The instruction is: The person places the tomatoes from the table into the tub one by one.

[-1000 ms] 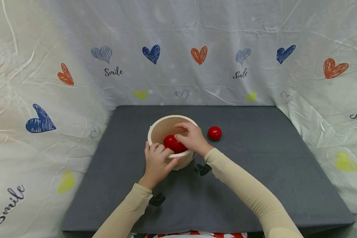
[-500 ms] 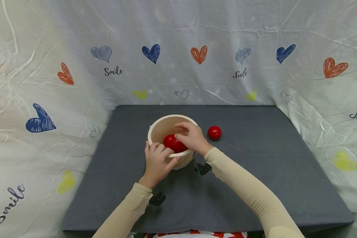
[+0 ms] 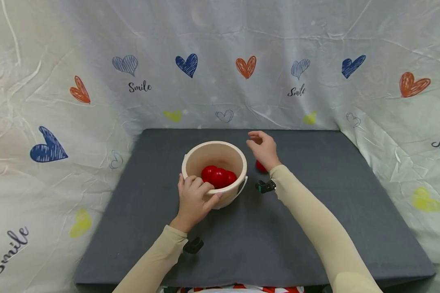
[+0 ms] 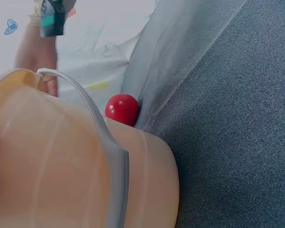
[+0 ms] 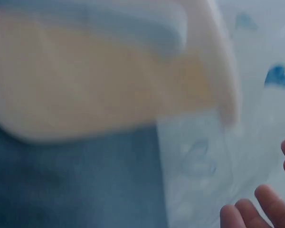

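Observation:
A cream plastic bucket (image 3: 220, 154) stands on the grey table, tipped slightly toward me, with several shiny red balls (image 3: 218, 178) inside. My left hand (image 3: 195, 199) grips its near left rim, fingers over the edge and thumb outside. To the right of the bucket, my right hand (image 3: 265, 151) is in the air with loosely bent fingers, holding nothing. Beneath it a loose red ball (image 3: 261, 167) is partly hidden; in the left wrist view this red ball (image 4: 122, 109) shows beyond the bucket wall (image 4: 61, 156). Blurred in the right wrist view are the bucket (image 5: 95, 90) and my fingertips (image 5: 270, 204).
The bucket's pale handle (image 4: 80, 92) hangs down its side. A grey cloth covers the table (image 3: 297, 244). Behind and at the sides hangs a white curtain (image 3: 220, 89) printed with hearts and words.
My right hand has left the bucket and moved right, over toward the loose red ball. The red balls stay in the bucket, and my left hand keeps its grip on the rim.

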Available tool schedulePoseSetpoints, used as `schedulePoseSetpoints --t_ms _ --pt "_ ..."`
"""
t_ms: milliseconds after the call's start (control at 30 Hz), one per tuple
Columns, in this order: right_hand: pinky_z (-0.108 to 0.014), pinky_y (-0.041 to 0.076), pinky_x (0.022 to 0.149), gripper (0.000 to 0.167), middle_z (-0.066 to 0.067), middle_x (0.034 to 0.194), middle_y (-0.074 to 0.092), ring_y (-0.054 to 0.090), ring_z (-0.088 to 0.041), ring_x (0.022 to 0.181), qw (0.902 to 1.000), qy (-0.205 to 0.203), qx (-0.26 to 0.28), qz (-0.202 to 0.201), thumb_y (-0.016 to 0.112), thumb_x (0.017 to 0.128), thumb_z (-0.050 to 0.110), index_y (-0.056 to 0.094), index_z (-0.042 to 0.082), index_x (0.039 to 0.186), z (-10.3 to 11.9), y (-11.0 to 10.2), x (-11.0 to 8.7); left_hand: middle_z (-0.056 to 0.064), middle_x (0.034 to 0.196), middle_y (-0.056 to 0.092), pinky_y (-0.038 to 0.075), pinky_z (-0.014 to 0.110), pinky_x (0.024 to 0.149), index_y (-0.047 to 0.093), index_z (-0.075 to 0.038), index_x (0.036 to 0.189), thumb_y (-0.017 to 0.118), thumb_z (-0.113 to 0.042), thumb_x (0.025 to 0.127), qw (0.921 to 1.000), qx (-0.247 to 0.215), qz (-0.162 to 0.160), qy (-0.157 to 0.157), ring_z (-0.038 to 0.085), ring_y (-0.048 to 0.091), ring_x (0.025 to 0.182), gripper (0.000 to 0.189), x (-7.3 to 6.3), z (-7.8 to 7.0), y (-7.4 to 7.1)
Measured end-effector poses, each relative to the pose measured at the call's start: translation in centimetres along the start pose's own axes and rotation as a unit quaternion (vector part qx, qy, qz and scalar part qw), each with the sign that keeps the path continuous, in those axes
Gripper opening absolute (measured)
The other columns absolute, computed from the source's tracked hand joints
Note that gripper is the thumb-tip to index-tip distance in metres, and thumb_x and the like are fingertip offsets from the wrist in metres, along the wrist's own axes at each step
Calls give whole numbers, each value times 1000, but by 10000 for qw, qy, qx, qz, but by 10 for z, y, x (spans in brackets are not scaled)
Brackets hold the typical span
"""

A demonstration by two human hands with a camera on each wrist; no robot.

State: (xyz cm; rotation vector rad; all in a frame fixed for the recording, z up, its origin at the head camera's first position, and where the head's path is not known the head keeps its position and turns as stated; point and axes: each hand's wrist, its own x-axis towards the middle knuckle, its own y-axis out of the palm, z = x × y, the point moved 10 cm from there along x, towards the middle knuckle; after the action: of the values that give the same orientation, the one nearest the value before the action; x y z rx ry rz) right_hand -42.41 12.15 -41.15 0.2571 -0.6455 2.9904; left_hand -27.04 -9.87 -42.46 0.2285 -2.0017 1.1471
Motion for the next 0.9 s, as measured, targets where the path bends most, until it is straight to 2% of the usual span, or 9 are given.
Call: schedulePoseSetpoints --t_ms 67,133,300,433,633,900 --pt "-49 51 106 34 -14 135 66 61 -31 125 9996 250 -159 3 63 97 23 66 12 130 -15 -5 5 11 86 68 24 84 106 72 -17 85 71 -44 84 10000 6 -2 -17 34 55 102 28 0 1 0" --pt "-51 49 108 36 -15 138 64 59 -32 128 9983 499 -285 51 63 97 24 65 13 132 -31 -8 8 11 86 68 25 85 105 72 -17 85 70 -46 86 10000 29 -20 10 34 56 101 29 -1 1 -1" --pt "-53 45 112 41 -19 144 57 51 -36 135 9935 996 -525 187 62 98 21 61 11 138 -63 -11 9 11 86 68 27 85 104 72 -17 85 53 -60 96 9999 48 -70 65 34 56 100 48 -1 1 -1" --pt "-53 43 115 45 -21 150 51 45 -39 140 9881 1274 -819 270 61 99 21 57 9 143 -83 -10 6 11 85 68 27 85 104 71 -16 84 44 -66 99 9999 20 -106 81 34 56 99 58 0 0 -1" --pt "-52 45 113 46 -21 149 54 44 -41 138 9801 1409 -1319 467 57 98 19 58 8 142 -109 -4 -2 10 86 68 28 84 104 71 -17 84 39 -69 99 10000 51 -28 81 33 56 100 63 -1 0 0" --pt "-57 41 116 46 -20 149 53 39 -42 141 9811 1452 -1252 249 57 95 14 59 9 140 -126 -1 -6 10 86 68 27 84 104 70 -17 85 40 -67 99 9999 24 -74 83 34 56 100 61 -1 1 -1"
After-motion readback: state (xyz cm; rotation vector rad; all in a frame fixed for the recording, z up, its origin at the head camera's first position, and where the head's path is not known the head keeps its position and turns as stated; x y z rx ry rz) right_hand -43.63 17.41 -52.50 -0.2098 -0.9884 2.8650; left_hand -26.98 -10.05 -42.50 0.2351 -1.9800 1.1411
